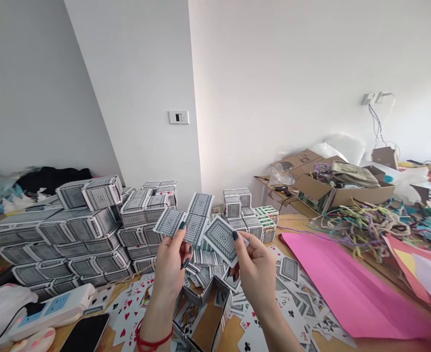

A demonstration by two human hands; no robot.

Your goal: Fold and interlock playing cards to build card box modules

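Note:
My left hand pinches a few joined playing cards, their grey patterned backs toward me. One of them sticks out to the left over my thumb. Between the thumb and fingers of my right hand is a single playing card, tilted and back side up, close to the right of the joined cards. Below my hands stands an open box built of cards, with loose cards inside. Many loose playing cards lie around it, some face up, some face down.
Stacked card-covered blocks fill the left, and a smaller stack stands at the back. A power strip and a black phone lie front left. Pink paper, tangled yarn and a cardboard box are at right.

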